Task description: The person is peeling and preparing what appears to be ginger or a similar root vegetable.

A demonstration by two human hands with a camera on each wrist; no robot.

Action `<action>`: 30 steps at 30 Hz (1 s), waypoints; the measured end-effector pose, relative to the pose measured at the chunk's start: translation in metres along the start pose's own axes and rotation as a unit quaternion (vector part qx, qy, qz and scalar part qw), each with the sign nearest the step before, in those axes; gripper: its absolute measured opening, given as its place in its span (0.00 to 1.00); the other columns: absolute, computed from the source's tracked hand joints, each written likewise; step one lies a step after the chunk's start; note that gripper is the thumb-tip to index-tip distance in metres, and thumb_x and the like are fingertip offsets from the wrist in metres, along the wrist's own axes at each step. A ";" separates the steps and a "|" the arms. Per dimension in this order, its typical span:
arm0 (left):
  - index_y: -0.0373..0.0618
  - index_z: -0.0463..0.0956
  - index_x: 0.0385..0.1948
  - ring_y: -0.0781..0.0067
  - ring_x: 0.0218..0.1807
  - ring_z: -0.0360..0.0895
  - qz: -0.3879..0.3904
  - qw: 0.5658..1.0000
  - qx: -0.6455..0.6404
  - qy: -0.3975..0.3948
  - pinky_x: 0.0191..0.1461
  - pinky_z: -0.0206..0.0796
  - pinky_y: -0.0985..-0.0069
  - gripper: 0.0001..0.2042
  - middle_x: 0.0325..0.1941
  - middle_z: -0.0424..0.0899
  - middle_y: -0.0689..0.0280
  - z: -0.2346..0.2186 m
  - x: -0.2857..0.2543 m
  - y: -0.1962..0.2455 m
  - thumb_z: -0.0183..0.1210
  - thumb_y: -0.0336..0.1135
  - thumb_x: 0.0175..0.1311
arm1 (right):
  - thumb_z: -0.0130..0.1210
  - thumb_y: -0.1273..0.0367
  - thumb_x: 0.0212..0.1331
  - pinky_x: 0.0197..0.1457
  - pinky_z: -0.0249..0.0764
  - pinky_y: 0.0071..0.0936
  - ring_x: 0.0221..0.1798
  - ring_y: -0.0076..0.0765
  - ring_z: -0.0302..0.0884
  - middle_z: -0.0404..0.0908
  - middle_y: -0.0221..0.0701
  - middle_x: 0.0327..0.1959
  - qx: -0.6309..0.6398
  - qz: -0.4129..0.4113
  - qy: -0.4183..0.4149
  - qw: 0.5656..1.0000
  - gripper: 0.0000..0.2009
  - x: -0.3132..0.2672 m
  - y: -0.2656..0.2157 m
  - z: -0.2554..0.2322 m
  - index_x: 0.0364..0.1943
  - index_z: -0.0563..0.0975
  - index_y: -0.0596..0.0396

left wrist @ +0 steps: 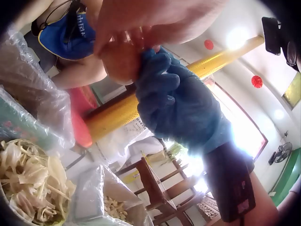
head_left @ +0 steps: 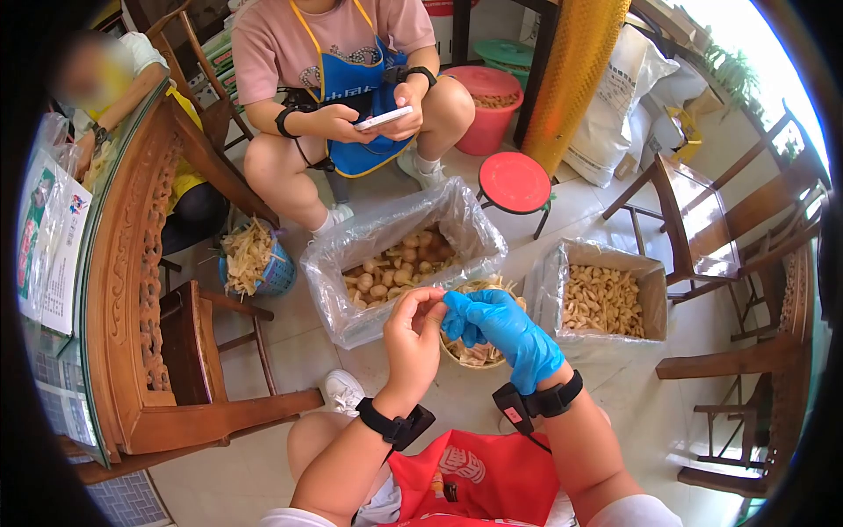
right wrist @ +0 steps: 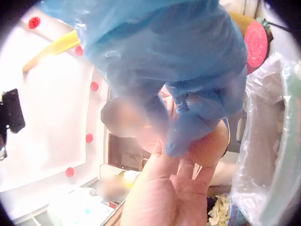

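In front of the person's red apron (head_left: 479,474), the bare left hand (head_left: 414,338) and the blue-gloved right hand (head_left: 505,329) meet at the fingertips. Both pinch one small piece, mostly hidden by the fingers; I cannot tell its kind. In the left wrist view the glove (left wrist: 181,103) has its fingers curled against the left fingertips. The left thumb (right wrist: 157,153) touches the glove's fingertips in the right wrist view. Below the hands stands a basket of pale dry husks (head_left: 479,353). Beyond it, a plastic-lined box (head_left: 320,303) holds garlic-like bulbs (head_left: 404,265).
At the right, a second lined box (head_left: 654,303) holds pale peeled cloves (head_left: 601,299). A blue basket (head_left: 279,274) of husks stands left. Across sits another person with a phone (head_left: 384,119). A red stool (head_left: 515,183), wooden chairs (head_left: 698,215) and a carved table (head_left: 132,290) surround the spot.
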State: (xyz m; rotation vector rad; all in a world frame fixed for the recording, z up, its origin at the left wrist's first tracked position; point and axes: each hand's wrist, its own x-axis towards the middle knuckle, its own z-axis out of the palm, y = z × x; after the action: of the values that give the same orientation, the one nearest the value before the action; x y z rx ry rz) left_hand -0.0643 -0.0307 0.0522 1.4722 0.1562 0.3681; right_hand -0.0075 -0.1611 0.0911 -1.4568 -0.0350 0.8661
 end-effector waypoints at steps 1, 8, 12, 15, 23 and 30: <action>0.37 0.73 0.38 0.76 0.42 0.76 0.027 1.000 0.013 0.006 0.47 0.68 0.80 0.05 0.40 0.77 0.64 0.000 0.000 0.000 0.55 0.23 0.61 | 0.54 0.54 0.59 0.29 0.66 0.20 0.25 0.22 0.69 0.78 0.31 0.24 0.000 0.000 0.000 1.000 0.20 0.000 0.001 0.000 0.29 0.78 0.61; 0.36 0.74 0.35 0.74 0.42 0.76 0.067 0.997 0.032 0.018 0.47 0.68 0.80 0.03 0.41 0.77 0.63 0.001 0.000 0.007 0.54 0.24 0.62 | 0.55 0.56 0.58 0.31 0.65 0.18 0.26 0.21 0.68 0.78 0.28 0.25 0.035 -0.017 -0.009 0.999 0.16 -0.004 0.001 0.000 0.28 0.78 0.57; 0.37 0.73 0.34 0.74 0.39 0.76 0.084 0.994 0.074 0.011 0.44 0.69 0.79 0.02 0.39 0.77 0.63 0.000 -0.002 0.010 0.54 0.23 0.61 | 0.54 0.59 0.57 0.32 0.65 0.18 0.27 0.21 0.69 0.78 0.28 0.25 0.014 -0.013 -0.018 1.000 0.14 -0.006 0.000 0.000 0.29 0.78 0.57; 0.37 0.73 0.34 0.73 0.38 0.77 0.089 0.991 0.102 0.009 0.42 0.69 0.79 0.02 0.37 0.77 0.62 0.002 -0.005 0.009 0.54 0.23 0.61 | 0.54 0.61 0.57 0.32 0.66 0.19 0.27 0.21 0.69 0.77 0.28 0.25 0.007 -0.015 -0.006 1.000 0.13 -0.007 0.001 0.001 0.29 0.78 0.59; 0.36 0.72 0.35 0.75 0.38 0.76 0.066 0.996 0.063 0.008 0.44 0.69 0.80 0.03 0.37 0.77 0.64 0.004 -0.007 0.008 0.53 0.22 0.61 | 0.52 0.66 0.56 0.30 0.63 0.17 0.27 0.16 0.66 0.74 0.23 0.22 -0.009 -0.065 0.039 0.997 0.09 -0.003 0.011 0.008 0.26 0.77 0.57; 0.36 0.72 0.36 0.77 0.40 0.76 -0.047 0.999 -0.003 0.013 0.46 0.69 0.80 0.03 0.36 0.78 0.64 0.001 -0.005 0.009 0.52 0.24 0.63 | 0.52 0.65 0.55 0.28 0.66 0.27 0.23 0.26 0.70 0.74 0.32 0.19 -0.148 -0.121 0.093 0.977 0.11 -0.009 0.006 0.014 0.25 0.76 0.61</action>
State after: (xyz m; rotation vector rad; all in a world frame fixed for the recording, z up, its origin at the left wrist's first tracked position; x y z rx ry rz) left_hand -0.0699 -0.0331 0.0610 1.4493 0.2438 0.3102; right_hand -0.0239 -0.1552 0.0925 -1.7657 -0.2036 0.5374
